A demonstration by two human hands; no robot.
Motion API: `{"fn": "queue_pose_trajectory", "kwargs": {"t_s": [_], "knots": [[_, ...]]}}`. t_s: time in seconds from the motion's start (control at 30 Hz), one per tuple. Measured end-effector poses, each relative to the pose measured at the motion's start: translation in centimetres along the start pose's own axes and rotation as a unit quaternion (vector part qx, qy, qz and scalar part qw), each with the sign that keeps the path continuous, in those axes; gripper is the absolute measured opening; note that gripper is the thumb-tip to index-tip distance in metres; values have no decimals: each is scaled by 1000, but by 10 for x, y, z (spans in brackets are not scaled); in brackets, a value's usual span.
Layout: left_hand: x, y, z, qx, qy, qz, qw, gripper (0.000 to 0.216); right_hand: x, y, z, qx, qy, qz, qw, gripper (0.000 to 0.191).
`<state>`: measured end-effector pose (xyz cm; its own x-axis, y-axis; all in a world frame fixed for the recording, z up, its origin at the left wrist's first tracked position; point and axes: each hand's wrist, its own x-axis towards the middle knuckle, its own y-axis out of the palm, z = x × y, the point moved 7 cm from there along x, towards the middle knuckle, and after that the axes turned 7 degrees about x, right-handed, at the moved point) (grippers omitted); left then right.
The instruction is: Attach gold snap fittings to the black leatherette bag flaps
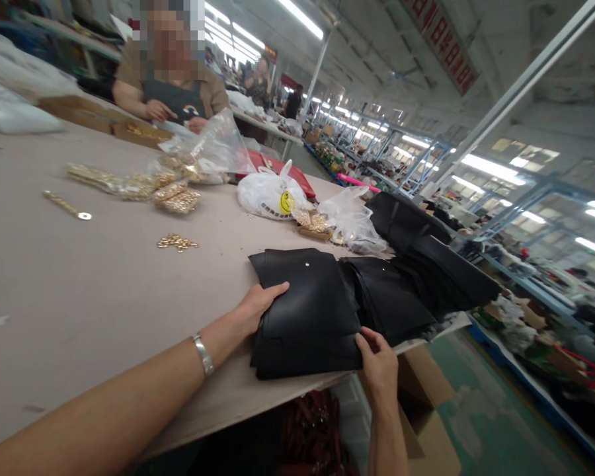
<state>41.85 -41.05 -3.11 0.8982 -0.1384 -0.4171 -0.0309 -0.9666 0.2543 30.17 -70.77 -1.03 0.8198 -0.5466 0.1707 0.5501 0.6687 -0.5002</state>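
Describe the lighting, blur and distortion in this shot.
Head view: overhead strip lights give bright, even light, blown out at right. Head view: the wide lens tilts and bends the table and shelving. Head view: left hand, right hand and black leather pieces look sharp; the background is softer.

Bright, even overhead light from ceiling tubes (302,18) far beyond the grip; tubes blown out. Faint, soft shadows beside left hand (258,307) and right hand (377,360). Black leather stack (307,317) they clasp: dull sheen, little detail. Frame edges bend and tilt; racks (535,264) right of grip soft.
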Motion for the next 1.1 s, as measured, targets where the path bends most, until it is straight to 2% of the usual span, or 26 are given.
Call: {"fn": "queue_pose_trajectory", "kwargs": {"t_s": [0.07,0.27,0.33,0.4,0.5,0.63,0.77,0.93,1.1], "knots": [[-1,0,-3,3,-9,9,1000,45,-3,0,-4,19,6,7,1000,53],[0,5,-6,18,20,-17,1000,54,2,-1,-9,-113,-36,10,993,60],[-2,6,-6,23,27,-19,999,54,5,4,1,-130,-61,18,990,58],[-3,7,-6,21,27,-8,999,52,8,12,23,-160,-115,20,980,51],[-5,5,-6,11,26,9,1000,53,17,28,57,-244,-176,39,953,42],[-3,0,-3,18,30,7,999,53,42,46,78,-394,-142,81,904,49],[-1,-3,-3,55,67,-17,996,55,58,55,84,-423,-134,109,890,48],[-8,-14,-14,170,136,-145,965,62,66,58,73,-413,-126,140,891,40],[2,-26,-36,349,158,-172,907,51,59,44,69,-379,-122,163,903,35]]}}
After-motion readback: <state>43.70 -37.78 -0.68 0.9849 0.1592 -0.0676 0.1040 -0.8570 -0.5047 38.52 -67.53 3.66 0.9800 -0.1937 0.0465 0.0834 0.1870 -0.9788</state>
